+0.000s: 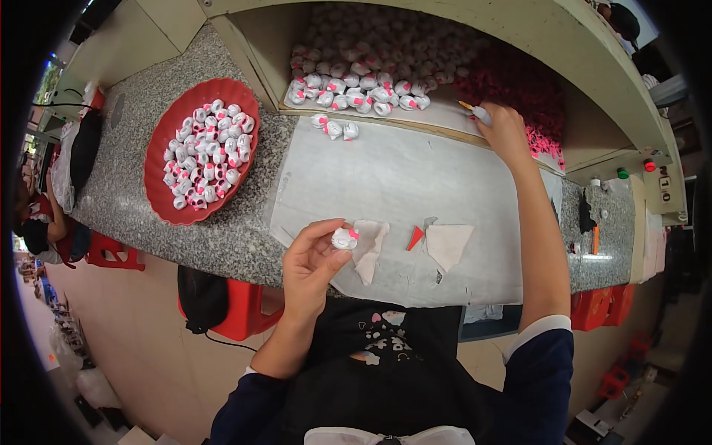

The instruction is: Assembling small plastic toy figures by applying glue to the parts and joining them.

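My left hand (305, 267) pinches a small white rounded piece with a pink bow (344, 238) between thumb and fingers, above the near part of the white paper sheet (393, 174). Stretched out to the shelf, my right hand (506, 133) is closed round a small white bottle with a thin yellowish nozzle (481, 115). Its fingertips are partly hidden, beside a heap of tiny pink pieces (546, 144). Many similar white pieces with pink bows (363, 96) fill the shelf further left. Several others (334, 130) lie at the sheet's far left.
A red scalloped bowl (158, 194) of white pieces stands on the granite counter (248, 245) at left. Two cloth scraps (449, 245) and a red scrap (414, 238) lie on the sheet. The shelf's wooden edge (437, 132) borders the sheet. Red stools (241, 308) stand below.
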`<state>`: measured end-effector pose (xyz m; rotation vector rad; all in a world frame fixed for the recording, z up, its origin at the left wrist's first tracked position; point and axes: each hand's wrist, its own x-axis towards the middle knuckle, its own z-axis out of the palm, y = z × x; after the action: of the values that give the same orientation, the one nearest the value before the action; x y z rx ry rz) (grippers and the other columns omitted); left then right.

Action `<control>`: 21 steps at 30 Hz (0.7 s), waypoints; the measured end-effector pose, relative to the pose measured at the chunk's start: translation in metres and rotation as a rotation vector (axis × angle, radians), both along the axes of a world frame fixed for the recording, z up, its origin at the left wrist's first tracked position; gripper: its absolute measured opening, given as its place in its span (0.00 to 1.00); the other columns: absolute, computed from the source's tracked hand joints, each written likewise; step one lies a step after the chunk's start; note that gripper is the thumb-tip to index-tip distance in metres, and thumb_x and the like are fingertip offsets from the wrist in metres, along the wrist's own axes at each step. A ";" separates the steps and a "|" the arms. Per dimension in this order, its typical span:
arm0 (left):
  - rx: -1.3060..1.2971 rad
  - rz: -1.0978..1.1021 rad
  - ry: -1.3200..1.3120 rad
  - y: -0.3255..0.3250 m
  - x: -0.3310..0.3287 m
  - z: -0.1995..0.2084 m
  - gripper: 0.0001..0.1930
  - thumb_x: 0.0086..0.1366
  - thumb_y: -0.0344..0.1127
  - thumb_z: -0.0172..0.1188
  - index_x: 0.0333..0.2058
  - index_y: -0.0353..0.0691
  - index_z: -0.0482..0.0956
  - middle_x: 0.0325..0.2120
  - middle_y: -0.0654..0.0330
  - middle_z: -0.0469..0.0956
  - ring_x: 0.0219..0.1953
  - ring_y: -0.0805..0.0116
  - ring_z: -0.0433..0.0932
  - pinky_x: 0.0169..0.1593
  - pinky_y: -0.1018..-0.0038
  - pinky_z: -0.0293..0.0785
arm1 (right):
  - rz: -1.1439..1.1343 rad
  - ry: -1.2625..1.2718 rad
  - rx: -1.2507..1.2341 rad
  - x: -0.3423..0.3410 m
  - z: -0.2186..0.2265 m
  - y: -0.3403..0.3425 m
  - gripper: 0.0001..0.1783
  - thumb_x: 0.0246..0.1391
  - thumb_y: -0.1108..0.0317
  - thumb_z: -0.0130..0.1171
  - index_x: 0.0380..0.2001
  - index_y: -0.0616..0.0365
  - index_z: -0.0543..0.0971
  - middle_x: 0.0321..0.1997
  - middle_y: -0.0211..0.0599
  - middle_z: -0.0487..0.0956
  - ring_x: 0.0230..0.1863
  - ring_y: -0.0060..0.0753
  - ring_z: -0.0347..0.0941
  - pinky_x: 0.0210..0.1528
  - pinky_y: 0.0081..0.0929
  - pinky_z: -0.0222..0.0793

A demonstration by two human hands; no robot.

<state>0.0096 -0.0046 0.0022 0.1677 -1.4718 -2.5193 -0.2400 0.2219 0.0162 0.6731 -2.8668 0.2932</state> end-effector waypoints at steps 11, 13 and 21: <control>-0.002 -0.025 -0.003 0.008 0.003 0.006 0.19 0.47 0.20 0.53 0.41 0.31 0.64 0.36 0.54 0.69 0.39 0.71 0.68 0.44 0.77 0.62 | 0.039 0.099 -0.062 -0.011 -0.011 -0.003 0.10 0.38 0.68 0.55 0.26 0.62 0.72 0.24 0.49 0.72 0.27 0.49 0.68 0.28 0.34 0.64; 0.014 -0.027 0.007 0.006 0.005 0.006 0.19 0.47 0.20 0.53 0.41 0.31 0.64 0.36 0.54 0.69 0.40 0.71 0.68 0.44 0.77 0.63 | 0.044 0.068 0.034 -0.012 -0.012 -0.006 0.10 0.38 0.68 0.55 0.26 0.62 0.72 0.24 0.49 0.72 0.27 0.50 0.68 0.28 0.34 0.64; 0.024 -0.030 0.033 0.009 0.008 -0.001 0.19 0.47 0.19 0.52 0.41 0.31 0.64 0.36 0.55 0.69 0.40 0.70 0.68 0.44 0.77 0.63 | 0.051 -0.419 -1.012 0.106 0.030 -0.013 0.07 0.38 0.77 0.53 0.26 0.64 0.69 0.23 0.33 0.70 0.26 0.22 0.65 0.30 0.17 0.61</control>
<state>0.0174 0.0043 0.0016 0.1079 -1.4428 -2.5512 -0.1338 0.2085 0.0466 0.4840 -2.4889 1.8807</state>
